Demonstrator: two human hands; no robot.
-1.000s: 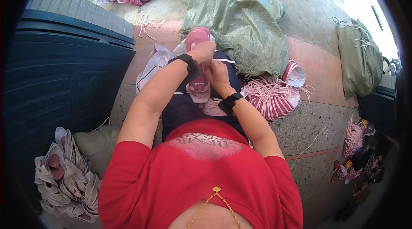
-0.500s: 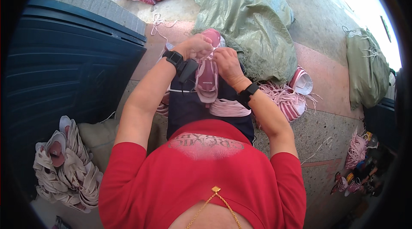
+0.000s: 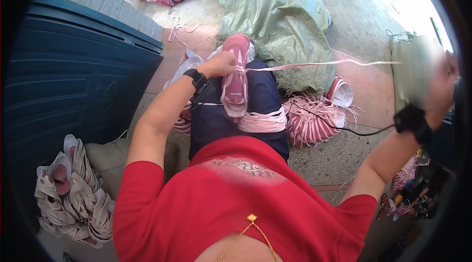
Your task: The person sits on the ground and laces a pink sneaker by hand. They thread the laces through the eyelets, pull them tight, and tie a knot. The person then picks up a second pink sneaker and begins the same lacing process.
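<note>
Shoe upper, lacing and hands, seen from above. A dusky-pink and white, elongated shoe upper (image 3: 236, 90) lies lengthwise over the lap of navy-blue fabric trousers (image 3: 268, 85), its narrower end toward the wearer. A small line of light lettering crosses the pink panel at this near end. From the middle of the upper, a flat, pale-pink lace (image 3: 344, 61) runs nearly straight to the right, toward the right hand (image 3: 437, 82). The left hand (image 3: 222, 64) lies over the upper's middle, fingers curled in and gripping it at the lacing; the left elbow is bent, the forearm slanting inward. The right arm is flung wide, its forearm rising toward the right rim; the hand is blurred, and whether it is closed on the lace cannot be told. Each wrist bears a black strapped device, left (image 3: 197, 82) and right (image 3: 414, 122); a thin black cord (image 3: 364, 134) trails from the right one.

Beside the upper's near end, on the thigh, rests a looped bundle of pale-pink laces (image 3: 263, 122). The red short-sleeved shirt (image 3: 196, 213) carries dark capitals on a pale chest patch. Farther out: a row of pink-and-white striped uppers (image 3: 312, 120), a crumpled, pale-green woven sack (image 3: 275, 26) and, lower left, a heap of cream-coloured uppers (image 3: 73, 195).
</note>
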